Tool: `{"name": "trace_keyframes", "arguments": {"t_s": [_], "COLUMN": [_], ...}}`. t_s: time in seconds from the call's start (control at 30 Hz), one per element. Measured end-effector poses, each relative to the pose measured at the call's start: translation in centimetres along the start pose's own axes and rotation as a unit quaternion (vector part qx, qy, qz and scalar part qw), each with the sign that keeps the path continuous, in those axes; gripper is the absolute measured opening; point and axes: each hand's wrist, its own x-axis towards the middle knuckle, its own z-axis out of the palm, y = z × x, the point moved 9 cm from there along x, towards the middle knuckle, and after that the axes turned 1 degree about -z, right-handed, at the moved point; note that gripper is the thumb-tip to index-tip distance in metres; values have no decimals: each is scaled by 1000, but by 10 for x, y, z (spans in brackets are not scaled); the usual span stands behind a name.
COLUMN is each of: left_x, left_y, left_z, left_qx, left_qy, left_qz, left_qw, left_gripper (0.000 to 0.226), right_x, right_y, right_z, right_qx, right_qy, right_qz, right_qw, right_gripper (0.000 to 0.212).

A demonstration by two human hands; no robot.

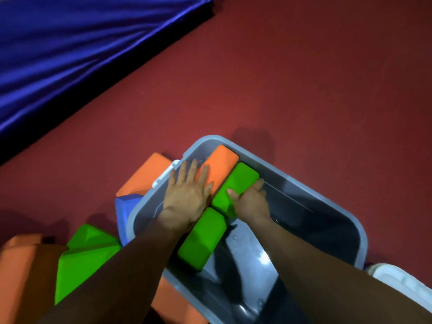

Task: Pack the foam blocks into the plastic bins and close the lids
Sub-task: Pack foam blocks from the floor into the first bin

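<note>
A grey plastic bin (311, 190) stands open on the red floor. Inside it lie an orange foam block (222, 162) and two green blocks, one far (238, 183) and one near (202, 239). My left hand (187, 192) lies flat with straight fingers on the orange block's left side. My right hand (251, 202) grips the far green block, thumb on top and fingers down its right side. The bin's right half holds no blocks.
Loose foam blocks lie left of the bin: orange (145, 174), blue (125, 206), green (86, 253) and a further orange one (18, 272). A white lid (402, 281) shows at the lower right. A blue mat (81, 47) covers the upper left.
</note>
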Motion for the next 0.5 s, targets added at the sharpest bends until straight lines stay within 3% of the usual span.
{"name": "trace_keyframes", "arguments": {"t_s": [0.33,0.5], "left_x": [-149,-225], "left_y": [-48,-74], "left_z": [-52,-61], "left_qx": [-57,-82], "left_qy": [23,27], "left_qz": [-74,-113], "left_qw": [995,990], "left_gripper": [68,68], "right_x": [-142,-215], "right_y": [-87,-118], "right_z": [-17,19], "right_qx": [-48,-58], "right_qy": [10,-54], "right_qz": [-245,-301], "right_qw": [968,950], "right_gripper": [74,64]}}
